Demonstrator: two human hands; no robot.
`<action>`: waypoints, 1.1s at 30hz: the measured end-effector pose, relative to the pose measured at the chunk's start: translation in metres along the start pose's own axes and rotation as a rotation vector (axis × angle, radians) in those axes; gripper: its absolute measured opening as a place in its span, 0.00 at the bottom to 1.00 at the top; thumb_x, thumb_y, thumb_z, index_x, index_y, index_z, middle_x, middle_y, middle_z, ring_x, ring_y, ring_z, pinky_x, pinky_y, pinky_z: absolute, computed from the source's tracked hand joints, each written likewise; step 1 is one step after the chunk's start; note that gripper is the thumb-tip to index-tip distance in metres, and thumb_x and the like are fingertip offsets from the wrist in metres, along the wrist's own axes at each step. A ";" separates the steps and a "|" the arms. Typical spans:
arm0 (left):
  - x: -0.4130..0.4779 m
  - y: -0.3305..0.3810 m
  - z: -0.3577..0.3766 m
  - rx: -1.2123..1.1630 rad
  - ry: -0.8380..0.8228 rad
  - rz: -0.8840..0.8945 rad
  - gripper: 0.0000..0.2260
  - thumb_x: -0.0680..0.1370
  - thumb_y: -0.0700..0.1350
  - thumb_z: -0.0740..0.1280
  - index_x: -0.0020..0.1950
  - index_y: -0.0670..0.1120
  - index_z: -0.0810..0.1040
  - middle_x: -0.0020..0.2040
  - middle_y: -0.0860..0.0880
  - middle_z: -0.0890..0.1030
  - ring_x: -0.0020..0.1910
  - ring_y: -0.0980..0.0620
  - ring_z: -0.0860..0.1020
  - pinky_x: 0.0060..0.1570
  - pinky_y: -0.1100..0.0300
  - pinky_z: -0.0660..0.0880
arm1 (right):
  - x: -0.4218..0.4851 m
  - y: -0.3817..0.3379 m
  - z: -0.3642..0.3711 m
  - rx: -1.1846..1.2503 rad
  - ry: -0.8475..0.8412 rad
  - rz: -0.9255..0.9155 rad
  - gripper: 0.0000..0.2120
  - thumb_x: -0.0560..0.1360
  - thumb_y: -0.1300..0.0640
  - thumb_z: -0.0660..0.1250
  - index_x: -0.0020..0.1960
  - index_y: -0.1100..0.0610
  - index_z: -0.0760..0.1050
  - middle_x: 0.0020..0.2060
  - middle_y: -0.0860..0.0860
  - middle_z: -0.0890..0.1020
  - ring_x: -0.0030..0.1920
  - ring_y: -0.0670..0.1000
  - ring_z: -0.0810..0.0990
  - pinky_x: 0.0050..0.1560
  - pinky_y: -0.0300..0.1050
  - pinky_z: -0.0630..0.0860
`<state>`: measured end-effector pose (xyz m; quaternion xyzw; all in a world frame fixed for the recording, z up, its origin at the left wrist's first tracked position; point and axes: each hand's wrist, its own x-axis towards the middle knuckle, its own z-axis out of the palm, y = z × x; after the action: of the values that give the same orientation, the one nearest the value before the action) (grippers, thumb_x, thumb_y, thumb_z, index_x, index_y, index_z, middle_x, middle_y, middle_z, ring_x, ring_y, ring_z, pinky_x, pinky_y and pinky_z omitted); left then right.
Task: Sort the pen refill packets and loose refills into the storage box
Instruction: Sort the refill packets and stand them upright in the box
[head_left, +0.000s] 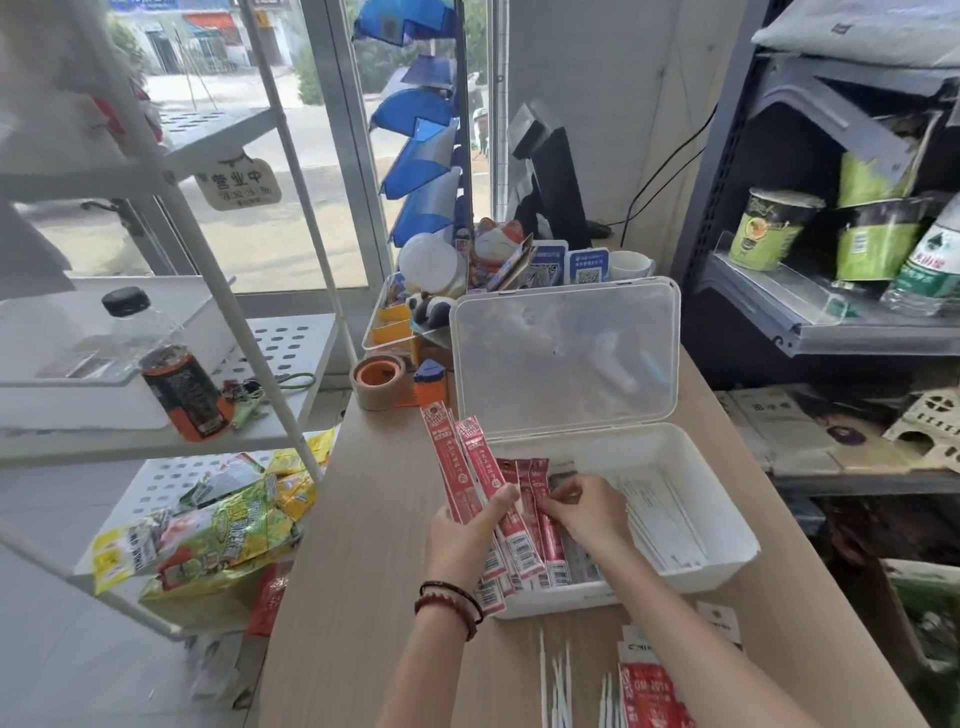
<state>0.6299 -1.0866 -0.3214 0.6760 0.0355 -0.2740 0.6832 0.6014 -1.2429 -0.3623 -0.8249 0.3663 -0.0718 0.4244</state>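
A white storage box (727, 540) stands on the wooden table with its clear lid (566, 358) raised. White refill packets (660, 519) lie in its right half. My left hand (462, 535) grips a fan of several long red refill packets (467, 467) over the box's left edge. My right hand (582, 509) pinches the upper part of one red packet (540, 499) inside the box. Loose white refills (558, 686) and more red packets (649, 691) lie on the table in front of the box.
Behind the box are a tape roll (378, 382), an orange sharpener (431, 384) and a clear tray of trinkets (410, 317). A white rack with a bottle (176, 369) and snack bags (218, 525) stands left; dark shelves (831, 322) stand right.
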 end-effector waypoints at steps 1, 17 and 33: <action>0.000 0.000 0.000 0.001 -0.014 0.008 0.17 0.67 0.52 0.76 0.51 0.45 0.80 0.43 0.45 0.85 0.42 0.46 0.84 0.48 0.46 0.81 | 0.001 0.001 0.000 -0.026 0.017 0.002 0.08 0.71 0.53 0.75 0.47 0.56 0.81 0.44 0.49 0.84 0.43 0.48 0.81 0.47 0.43 0.79; 0.000 0.010 0.003 0.136 -0.102 0.067 0.10 0.67 0.46 0.77 0.45 0.47 0.81 0.39 0.50 0.85 0.39 0.53 0.84 0.40 0.60 0.79 | -0.034 -0.038 -0.036 0.409 -0.270 -0.155 0.19 0.69 0.42 0.72 0.51 0.55 0.80 0.43 0.49 0.85 0.38 0.43 0.82 0.34 0.32 0.74; 0.000 0.007 0.000 0.135 -0.091 0.061 0.10 0.70 0.46 0.75 0.48 0.44 0.82 0.40 0.49 0.86 0.40 0.52 0.84 0.41 0.59 0.80 | -0.014 -0.006 -0.024 0.285 -0.110 0.072 0.12 0.71 0.55 0.74 0.53 0.57 0.79 0.46 0.51 0.85 0.41 0.45 0.84 0.36 0.31 0.76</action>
<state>0.6328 -1.0869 -0.3146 0.7081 -0.0347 -0.2852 0.6450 0.5843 -1.2467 -0.3399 -0.7454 0.3578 -0.0623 0.5590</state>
